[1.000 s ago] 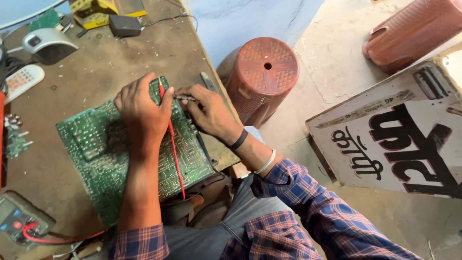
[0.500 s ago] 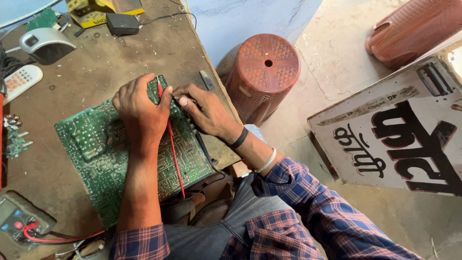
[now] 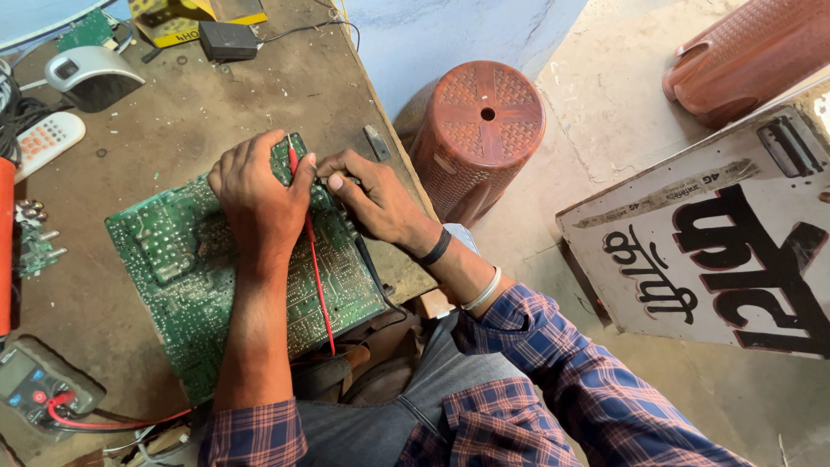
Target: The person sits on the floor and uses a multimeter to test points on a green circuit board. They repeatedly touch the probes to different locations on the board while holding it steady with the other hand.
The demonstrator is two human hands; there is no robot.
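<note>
A large green circuit board (image 3: pixel 173 259) lies solder side up on a worn brown workbench (image 3: pixel 173 121). My left hand (image 3: pixel 255 195) rests on the board's far part and pinches a red test probe (image 3: pixel 294 163), whose red lead (image 3: pixel 317 285) runs back toward me. My right hand (image 3: pixel 372 197) is closed on a dark probe (image 3: pixel 333 180) at the board's right edge, tip on the board. The two hands sit close together. A grey multimeter (image 3: pixel 35 385) with red and black leads lies at the bench's near left corner.
A white remote (image 3: pixel 47 143), a grey-white device (image 3: pixel 91 73), a black box (image 3: pixel 229 39), a yellow carton (image 3: pixel 173 17) and a small green board (image 3: pixel 35 242) lie on the bench. Two reddish plastic stools (image 3: pixel 484 130) (image 3: pixel 752 52) and a lettered signboard (image 3: pixel 718 242) are on the floor at right.
Both hands stay on the board with their probes; my right hand has shifted slightly along the board's edge. The camera view has drifted a little.
</note>
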